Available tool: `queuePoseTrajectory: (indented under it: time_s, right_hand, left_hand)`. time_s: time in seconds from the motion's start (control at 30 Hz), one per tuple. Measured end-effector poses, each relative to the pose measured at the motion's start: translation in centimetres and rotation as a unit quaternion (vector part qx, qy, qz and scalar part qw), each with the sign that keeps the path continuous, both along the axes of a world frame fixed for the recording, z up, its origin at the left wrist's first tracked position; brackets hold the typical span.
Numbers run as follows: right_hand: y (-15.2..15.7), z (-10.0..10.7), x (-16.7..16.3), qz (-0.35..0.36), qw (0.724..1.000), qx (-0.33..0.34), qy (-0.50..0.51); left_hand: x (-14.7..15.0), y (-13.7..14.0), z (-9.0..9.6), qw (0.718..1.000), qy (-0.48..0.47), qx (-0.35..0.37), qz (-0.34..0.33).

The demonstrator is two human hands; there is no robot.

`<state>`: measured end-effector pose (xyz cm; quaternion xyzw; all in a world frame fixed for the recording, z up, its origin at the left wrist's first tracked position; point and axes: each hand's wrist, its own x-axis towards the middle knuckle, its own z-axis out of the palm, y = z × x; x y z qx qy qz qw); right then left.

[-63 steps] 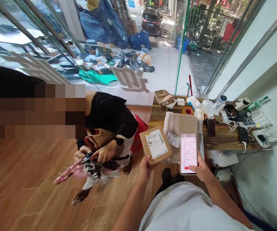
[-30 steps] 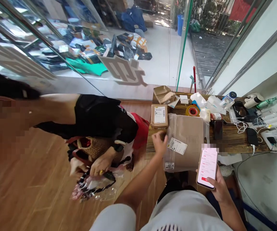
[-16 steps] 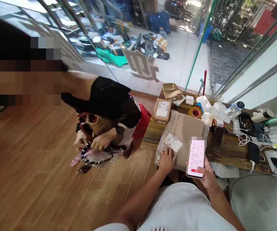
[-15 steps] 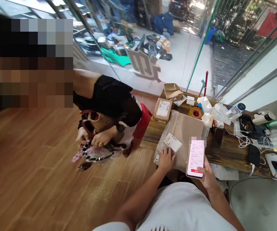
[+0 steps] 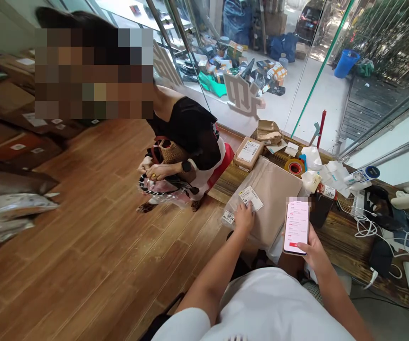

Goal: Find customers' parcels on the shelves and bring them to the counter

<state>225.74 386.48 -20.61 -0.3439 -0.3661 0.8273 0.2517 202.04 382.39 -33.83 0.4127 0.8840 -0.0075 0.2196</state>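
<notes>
My left hand lies on a flat beige parcel in clear plastic, its fingers stretched out at the edge of a white shipping label. A second sticker with the number 6034 shows at the parcel's near left corner. In my right hand is a smartphone with a lit screen, my thumb over the red button low on it. The phone is held above the parcel's right side. A small brown carton with a label stands just beyond the parcel.
A tape roll, crumpled white paper, white cables and a black adapter crowd the wooden table's right side. Left of the table, a person holds a bag with a striped handle. Stacked parcels line the far left.
My view has swung left, bringing the stacked parcels into sight. My left fingers now touch the label's lower edge, and the 6034 sticker shows. The phone stays in my right hand.
</notes>
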Motion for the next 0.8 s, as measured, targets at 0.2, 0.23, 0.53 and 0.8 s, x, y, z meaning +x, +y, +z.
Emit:
queuePoseTrajectory:
  time_s: [0.2,0.23,0.53,0.8]
  right_hand:
    - [-0.5,0.3,-0.2,0.034,0.999,0.019,0.015]
    - [-0.6,0.3,-0.2,0.033,0.999,0.023,0.015]
    - [-1.4,0.2,-1.1,0.018,0.998,0.044,0.031]
    - [-1.6,2.0,-1.6,0.031,0.998,0.042,0.037]
  left_hand:
    - [0.1,0.3,0.2,1.000,0.005,-0.009,-0.005]
    - [0.0,0.3,0.2,1.000,0.005,-0.011,-0.009]
    - [-0.6,0.3,0.6,0.999,0.009,-0.017,-0.037]
    - [-0.5,0.2,0.6,0.999,0.018,-0.013,-0.049]
